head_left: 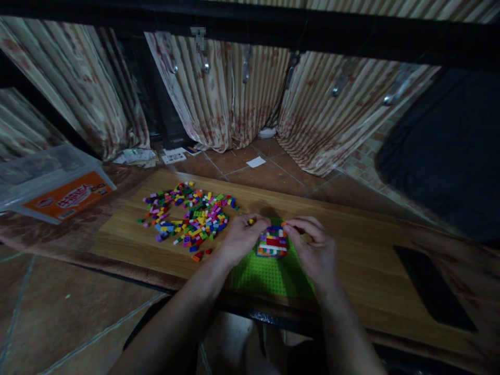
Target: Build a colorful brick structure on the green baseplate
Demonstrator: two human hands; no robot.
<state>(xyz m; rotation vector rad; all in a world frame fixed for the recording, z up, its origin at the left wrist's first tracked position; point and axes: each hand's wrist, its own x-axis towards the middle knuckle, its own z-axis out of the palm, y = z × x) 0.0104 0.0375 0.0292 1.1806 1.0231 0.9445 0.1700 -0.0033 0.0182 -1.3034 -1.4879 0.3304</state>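
Observation:
A small block of stacked bricks in many colours stands on a green baseplate at the near edge of a wooden table. My left hand rests at its left side with fingers curled, a tiny yellow piece at its fingertips. My right hand sits at its right side, fingers pinched at the block's upper right corner. Both hands touch the block. A heap of loose small bricks lies on the table left of my left hand.
A clear plastic box with an orange label sits at the far left. A dark flat rectangle lies on the table's right end. Striped curtains hang behind, with papers on the tiled floor.

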